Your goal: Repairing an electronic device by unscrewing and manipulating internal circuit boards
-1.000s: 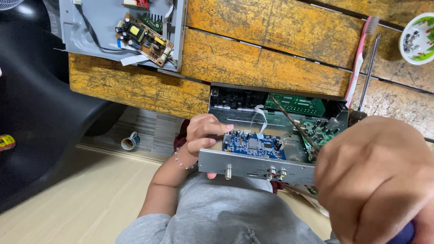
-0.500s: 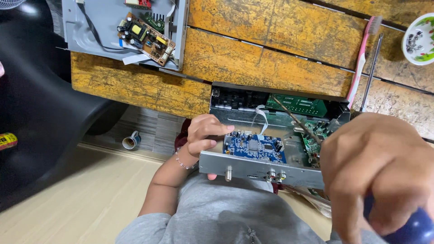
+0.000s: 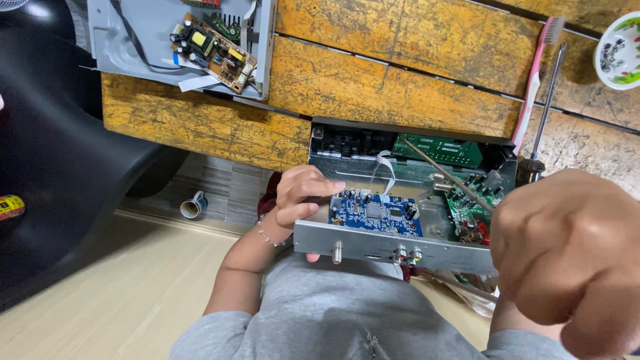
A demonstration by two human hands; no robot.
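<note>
Closest to the camera, the right hand (image 3: 567, 257) is seen as a big closed fist at the lower right, fingers curled tight around a screwdriver handle that is almost wholly hidden. Only the thin metal shaft (image 3: 445, 177) is visible, running up and to the left from the fist, so its long axis lies diagonally across the open metal chassis (image 3: 400, 250). The tip ends up near the far side, close to the green circuit board (image 3: 437, 151) by the back wall.

A bit further out, the chassis is held at the near edge of the wooden tabletop (image 3: 373, 80), partly overhanging it above the lap. The left hand (image 3: 301, 197) is clamped on the chassis's left end, thumb under the front panel and fingers curled over the top edge, just beside the blue circuit board (image 3: 375, 213). So the blue board lies directly right of the left hand and well left of the fist; the left hand is clearly the nearer 1. A second green board (image 3: 470, 217) sits at the right end, under the shaft.

Further back, a pink toothbrush (image 3: 537, 83) and a spare screwdriver (image 3: 543, 120) are laid side by side near the right edge. A small bowl (image 3: 617, 53) with screws is found at the far right corner, and a grey tray (image 3: 120, 33) with 1 more board (image 3: 213, 50) at the far left corner.
</note>
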